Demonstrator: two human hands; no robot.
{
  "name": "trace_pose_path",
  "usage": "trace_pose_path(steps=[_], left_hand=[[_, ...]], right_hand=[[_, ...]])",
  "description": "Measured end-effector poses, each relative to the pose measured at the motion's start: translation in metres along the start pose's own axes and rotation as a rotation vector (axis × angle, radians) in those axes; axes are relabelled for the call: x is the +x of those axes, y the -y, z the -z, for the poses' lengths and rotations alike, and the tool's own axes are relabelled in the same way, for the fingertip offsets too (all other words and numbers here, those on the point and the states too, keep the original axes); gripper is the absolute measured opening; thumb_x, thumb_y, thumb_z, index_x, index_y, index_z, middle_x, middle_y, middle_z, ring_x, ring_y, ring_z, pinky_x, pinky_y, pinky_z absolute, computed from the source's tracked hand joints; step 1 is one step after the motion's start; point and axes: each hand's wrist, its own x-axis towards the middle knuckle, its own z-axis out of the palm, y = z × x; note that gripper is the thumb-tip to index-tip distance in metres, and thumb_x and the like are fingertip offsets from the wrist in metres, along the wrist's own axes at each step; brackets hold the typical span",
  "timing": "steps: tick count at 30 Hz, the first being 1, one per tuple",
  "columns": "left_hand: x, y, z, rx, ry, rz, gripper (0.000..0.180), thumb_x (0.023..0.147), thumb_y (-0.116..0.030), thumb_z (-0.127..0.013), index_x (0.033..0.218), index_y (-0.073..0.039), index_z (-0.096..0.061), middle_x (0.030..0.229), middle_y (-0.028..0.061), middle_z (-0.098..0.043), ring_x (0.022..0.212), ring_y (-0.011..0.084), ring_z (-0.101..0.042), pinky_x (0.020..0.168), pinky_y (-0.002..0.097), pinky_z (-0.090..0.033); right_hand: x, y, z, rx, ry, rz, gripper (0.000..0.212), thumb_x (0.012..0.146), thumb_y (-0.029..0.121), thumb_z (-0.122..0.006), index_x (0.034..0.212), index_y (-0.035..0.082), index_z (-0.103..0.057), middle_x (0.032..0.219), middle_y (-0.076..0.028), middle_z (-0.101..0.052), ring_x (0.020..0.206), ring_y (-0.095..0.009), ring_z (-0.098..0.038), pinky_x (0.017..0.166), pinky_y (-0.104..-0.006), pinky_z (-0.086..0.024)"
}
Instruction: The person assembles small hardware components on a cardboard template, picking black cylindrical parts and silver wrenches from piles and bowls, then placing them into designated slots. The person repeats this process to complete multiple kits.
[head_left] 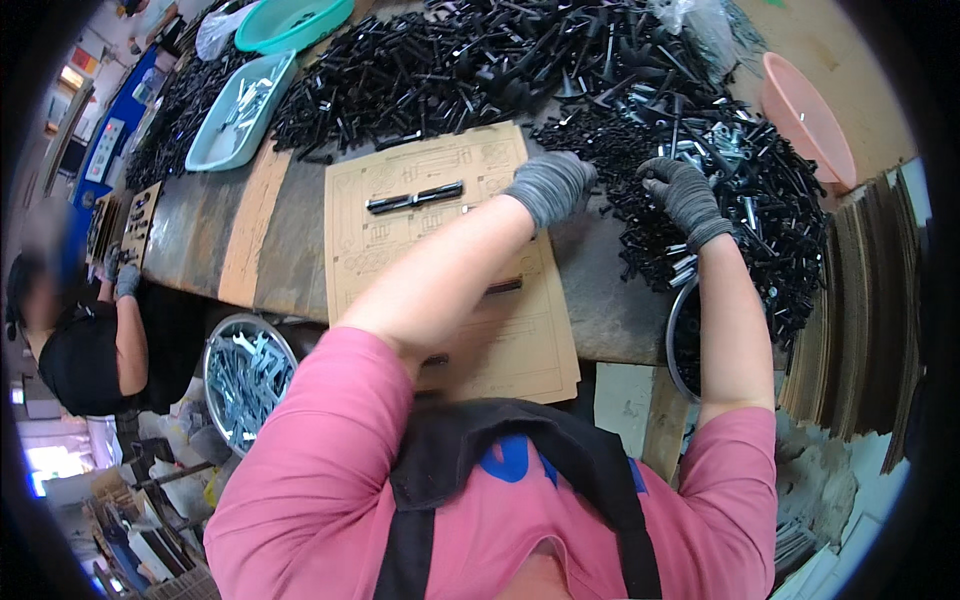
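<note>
My left hand (pixel 553 188), in a grey knit glove, reaches across a printed cardboard sheet (pixel 350 290) to the near edge of a heap of small black screws (pixel 612 140). Its fingers are curled closed; whatever they hold is hidden. Just to the right, my right hand (pixel 685 200), gloved alike, is over the same heap with thumb and fingers bent together, and I cannot make out anything between them. Black rod-shaped pieces (pixel 415 197) lie side by side on the sheet's upper part. More dark pieces (pixel 503 286) show lower down, partly covered by my left forearm.
Long black bolts (pixel 440 80) cover the table's back, with silvery hardware (pixel 725 150) at right. Around stand a turquoise tray (pixel 200 150), green basin (pixel 290 45), pink basin (pixel 810 120), metal bowl of wrenches (pixel 212 380) and stacked cardboard (pixel 850 320). Another person (pixel 95 350) works at left.
</note>
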Motion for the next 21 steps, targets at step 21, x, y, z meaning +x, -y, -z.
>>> trace_pose_path(steps=[21], left_hand=[[-0.203, 0.109, -0.015, -0.428, -0.197, 0.372, 0.033, 0.078, -0.021, -0.059, 0.109, -0.007, -0.056, 0.088, 0.0153, -0.062, 0.082, 0.0267, -0.06, 0.073, 0.035, -0.048]], right_hand=[[0.023, 0.199, -0.123, -0.517, 0.145, 0.632, 0.017, 0.078, 0.014, -0.057, 0.093, 0.015, -0.064, 0.087, -0.007, -0.058, 0.083, -0.026, -0.06, 0.072, -0.0354, -0.05]])
